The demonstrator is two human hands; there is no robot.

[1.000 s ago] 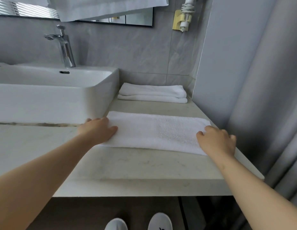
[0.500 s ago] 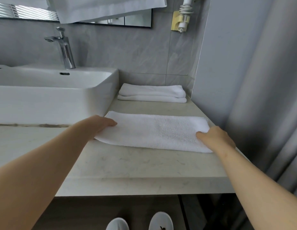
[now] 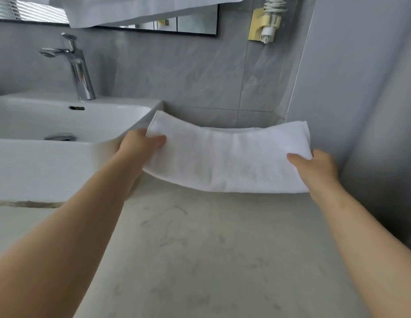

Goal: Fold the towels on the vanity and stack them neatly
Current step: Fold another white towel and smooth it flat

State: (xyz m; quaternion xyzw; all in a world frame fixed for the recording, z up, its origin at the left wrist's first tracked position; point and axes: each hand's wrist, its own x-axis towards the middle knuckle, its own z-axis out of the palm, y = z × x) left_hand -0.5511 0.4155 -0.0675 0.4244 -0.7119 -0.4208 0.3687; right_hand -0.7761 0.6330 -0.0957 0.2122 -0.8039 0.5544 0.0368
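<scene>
Two hands are seen gripping one folded white towel [image 3: 227, 157] by its short ends. The left hand [image 3: 138, 146] is at its nine o'clock end and the right hand [image 3: 317, 167] at its three o'clock end, each with the thumb laid on top and the fingers tucked beneath. The towel is held above the far part of the counter [image 3: 200, 249], sagging in the middle, and a shadow is cast under it.

The counter is of pale stone, marked with faint grey veins. It is backed by a grey tiled wall [image 3: 177, 72] at twelve o'clock and closed off by a plain grey panel [image 3: 360, 76] at three o'clock.

A white sink [image 3: 39, 166] is set at nine o'clock, its side wall just beside the left hand. A chrome tap [image 3: 79, 72] is mounted on its rear ledge at ten o'clock. A mirror [image 3: 195, 21] is hung at twelve o'clock, partly covered by a white cloth [image 3: 142, 10]. A yellow holder [image 3: 257, 26] is fixed to the wall at one o'clock.

The back corner of the counter is hidden by the held towel.
</scene>
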